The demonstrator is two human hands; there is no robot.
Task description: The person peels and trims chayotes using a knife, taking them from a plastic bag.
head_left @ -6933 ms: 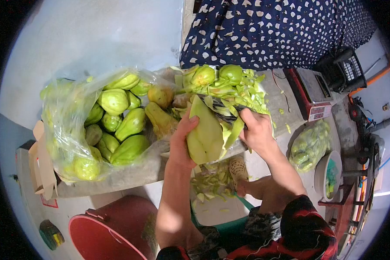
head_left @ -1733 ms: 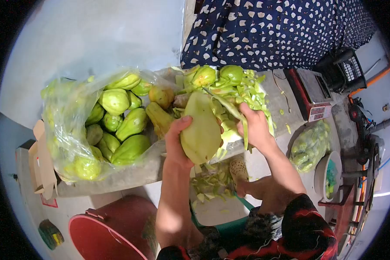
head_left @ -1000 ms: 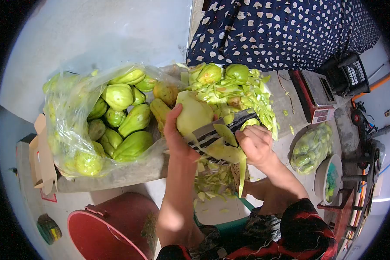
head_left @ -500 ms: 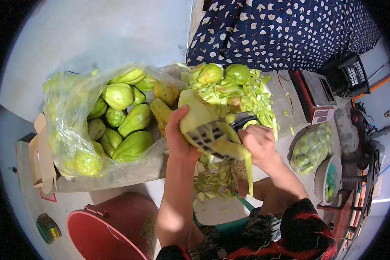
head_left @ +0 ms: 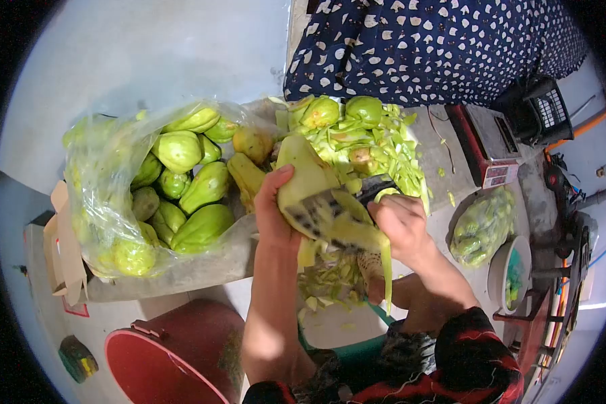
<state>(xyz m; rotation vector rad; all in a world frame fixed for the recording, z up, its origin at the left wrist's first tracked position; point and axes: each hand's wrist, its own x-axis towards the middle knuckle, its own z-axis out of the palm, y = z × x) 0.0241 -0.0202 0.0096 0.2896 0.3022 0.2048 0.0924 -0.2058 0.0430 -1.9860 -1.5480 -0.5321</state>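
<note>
A pale, peeled green fruit is gripped in my left hand, thumb on its left side. My right hand is closed round the handle of a broad knife, whose dark-patterned blade, partly blurred, lies across the fruit's lower right side. Strips of peel cling to the blade, and one long strip hangs below my right hand. Behind the hands, a heap of peelings covers the counter, with green fruits on it. To the left, a clear plastic bag holds several unpeeled green fruits.
A red bin stands below the concrete counter. Peelings lie on the floor near a foot. At right are a red scale, a black crate, a bag of green pieces and a pale bowl. A patterned cloth hangs behind.
Since the older frames, the knife has come down across the fruit's lower right side and the fruit has tilted. Over the last half second the blade has shifted only slightly.
</note>
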